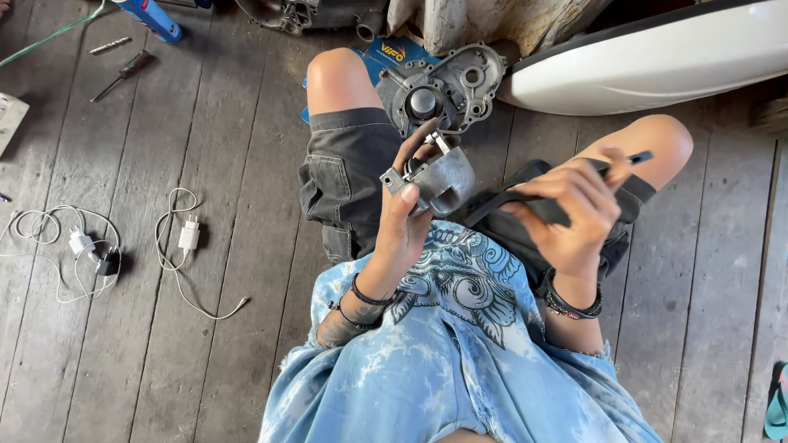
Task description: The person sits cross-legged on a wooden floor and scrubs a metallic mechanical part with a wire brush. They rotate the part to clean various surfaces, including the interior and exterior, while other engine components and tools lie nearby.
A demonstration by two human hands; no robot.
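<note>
I sit on a wooden plank floor (164, 369) with my knees apart. My left hand (406, 217) grips a small grey cast-metal engine part (439, 180) with a little lever on top, held above my lap. My right hand (574, 209) is closed around a black tool handle (542, 205) whose thin dark tip (640, 156) pokes out past my fingers near my right knee. The two hands are apart, the tool not touching the metal part.
A larger grey engine casing (447, 86) lies on the floor between my knees, over a blue packet (394, 53). A white curved body panel (657, 70) sits at the upper right. White chargers and cables (185, 238) lie left; a screwdriver (123, 74) and blue can (152, 18) upper left.
</note>
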